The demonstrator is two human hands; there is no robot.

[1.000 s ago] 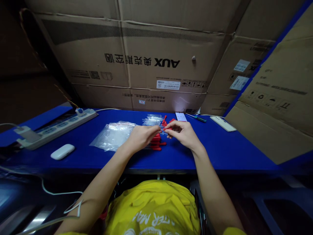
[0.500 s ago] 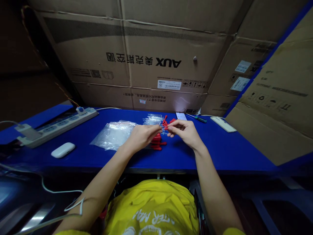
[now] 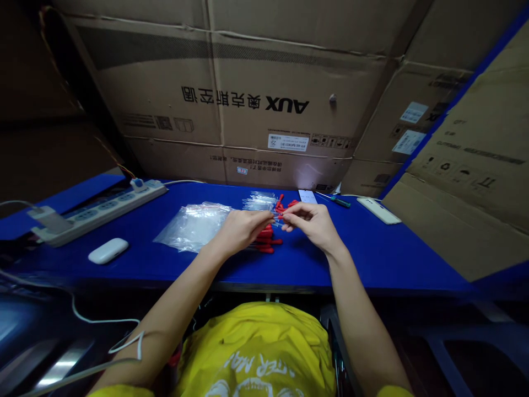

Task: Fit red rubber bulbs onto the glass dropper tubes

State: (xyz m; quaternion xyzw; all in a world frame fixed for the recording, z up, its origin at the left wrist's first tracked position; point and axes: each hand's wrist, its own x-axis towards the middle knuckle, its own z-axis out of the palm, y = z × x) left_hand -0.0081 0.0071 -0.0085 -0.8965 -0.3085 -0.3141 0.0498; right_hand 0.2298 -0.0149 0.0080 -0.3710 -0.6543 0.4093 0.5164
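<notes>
My left hand [image 3: 246,227] is closed in a pinch on a thin clear dropper tube, mostly hidden by the fingers. Facing it, my right hand [image 3: 308,220] pinches a small red dropper bulb [image 3: 280,217] at the tube's end. Whether the bulb is fully seated on the tube I cannot tell. Behind the hands lies a pile of clear dropper tubes [image 3: 258,200], with loose red bulbs [image 3: 280,203] just right of it. Several droppers with red bulbs [image 3: 268,241] are heaped below the hands, partly covered by my left hand.
Clear plastic bags [image 3: 194,226] lie left of my left hand on the blue table [image 3: 372,253]. A white power strip [image 3: 103,209] and a white earphone case [image 3: 108,251] are farther left. A phone [image 3: 306,196], a screwdriver [image 3: 339,201] and a pale flat device [image 3: 378,210] lie near the cardboard wall [image 3: 248,66].
The view has shifted very slightly. Both hands stay together in nearly the same pose, with the red bulb still between my right fingertips.
</notes>
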